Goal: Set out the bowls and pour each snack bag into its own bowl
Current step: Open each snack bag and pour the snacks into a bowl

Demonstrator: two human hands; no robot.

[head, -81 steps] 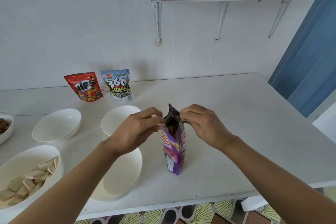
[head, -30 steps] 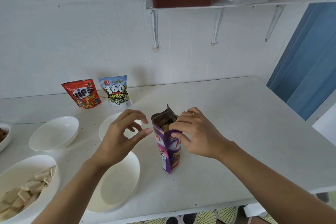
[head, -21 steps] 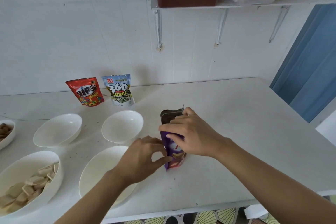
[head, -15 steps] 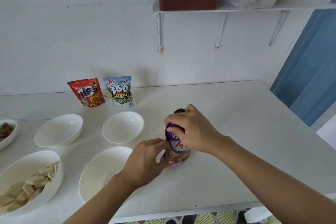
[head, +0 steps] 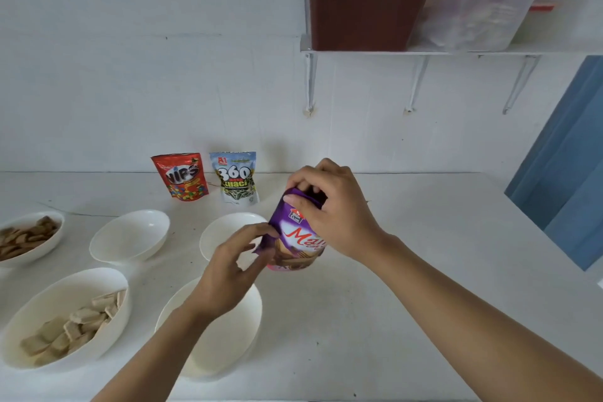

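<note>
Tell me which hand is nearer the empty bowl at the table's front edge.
Left. The left hand is just above the empty bowl's far rim, pinching the purple bag's bottom; the right hand grips the bag's top, farther back and right.

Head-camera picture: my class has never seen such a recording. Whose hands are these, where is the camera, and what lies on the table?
No machine here: a person wears a wide-angle camera on the head, looking down at their own bare hands. The right hand grips the top of a purple foil snack bag; the left hand pinches its side. On the white table stand a white bowl of pale wafers, a white bowl of brown snacks and three empty white bowls. A red snack pouch and a white-and-green snack pouch stand by the wall.
</note>
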